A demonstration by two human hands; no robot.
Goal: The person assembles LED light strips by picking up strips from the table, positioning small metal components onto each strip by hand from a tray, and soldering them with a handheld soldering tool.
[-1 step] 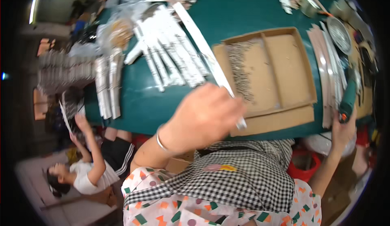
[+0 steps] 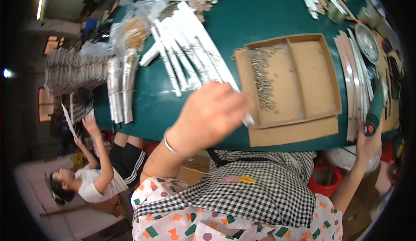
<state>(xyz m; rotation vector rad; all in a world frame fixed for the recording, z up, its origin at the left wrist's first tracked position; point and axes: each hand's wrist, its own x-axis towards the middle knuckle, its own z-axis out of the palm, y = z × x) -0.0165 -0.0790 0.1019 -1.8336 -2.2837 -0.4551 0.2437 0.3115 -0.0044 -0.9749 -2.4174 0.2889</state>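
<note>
Head view, left hand (image 2: 211, 116) gripping silver strip (image 2: 208, 46), right hand (image 2: 368, 142) holding green tool (image 2: 375, 106)

Taking the cardboard tray (image 2: 288, 130) as reference: its right compartment is bare, so my hands can enter there; its left compartment holds a pile of small metal pins (image 2: 263, 78). Bare green table (image 2: 255, 20) lies beyond the tray's far edge. Left of the tray, a fan of long silver strips (image 2: 186, 54) blocks passage. Just right of it, stacked strips (image 2: 353, 80) bar the way.
</note>
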